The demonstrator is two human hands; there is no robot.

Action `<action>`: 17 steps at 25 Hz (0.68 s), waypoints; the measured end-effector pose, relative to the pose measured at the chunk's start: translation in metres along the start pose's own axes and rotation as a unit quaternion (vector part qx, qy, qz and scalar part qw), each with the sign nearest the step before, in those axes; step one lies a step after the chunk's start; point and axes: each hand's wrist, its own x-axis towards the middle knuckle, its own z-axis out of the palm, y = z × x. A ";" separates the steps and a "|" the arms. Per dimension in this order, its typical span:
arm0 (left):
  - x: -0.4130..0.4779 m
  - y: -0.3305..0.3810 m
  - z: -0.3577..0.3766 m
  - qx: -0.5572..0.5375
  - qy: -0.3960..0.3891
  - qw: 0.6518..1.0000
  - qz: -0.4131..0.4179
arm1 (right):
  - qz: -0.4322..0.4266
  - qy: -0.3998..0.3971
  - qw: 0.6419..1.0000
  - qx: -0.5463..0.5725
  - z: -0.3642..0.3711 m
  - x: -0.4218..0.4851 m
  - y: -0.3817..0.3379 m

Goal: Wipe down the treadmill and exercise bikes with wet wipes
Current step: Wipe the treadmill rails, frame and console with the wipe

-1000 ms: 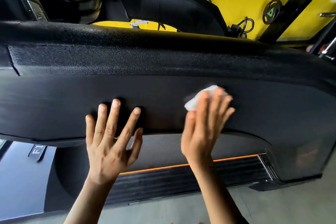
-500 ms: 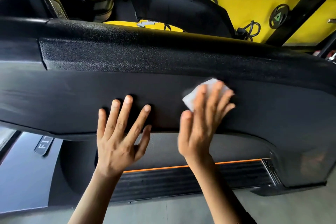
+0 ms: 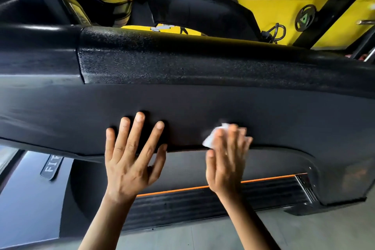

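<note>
Both bare forearms reach up and forward from the lower edge of view, the left forearm point(image 3: 97, 223) leaning slightly right, the right forearm point(image 3: 249, 221) leaning left. The left hand point(image 3: 129, 160) lies back-up, fingers straight and spread wide, thumb out to its right, palm flat on the panel point(image 3: 203, 105). The right hand point(image 3: 225, 160), just beside the left's thumb side, is blurred; its fingers point(image 3: 235, 138) lie straight and close together, pressing a white wipe point(image 3: 211, 138) that shows past its fingertips.
</note>
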 end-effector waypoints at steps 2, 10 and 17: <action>-0.004 -0.005 -0.002 -0.009 -0.002 1.000 0.003 | 0.095 -0.018 0.995 0.025 0.004 -0.013 -0.017; -0.014 -0.043 -0.012 -0.027 0.009 0.999 0.014 | 0.185 0.003 0.983 -0.005 0.015 -0.013 -0.050; -0.018 -0.081 -0.029 -0.015 0.023 1.000 -0.002 | 0.009 -0.003 0.999 -0.037 0.026 0.014 -0.086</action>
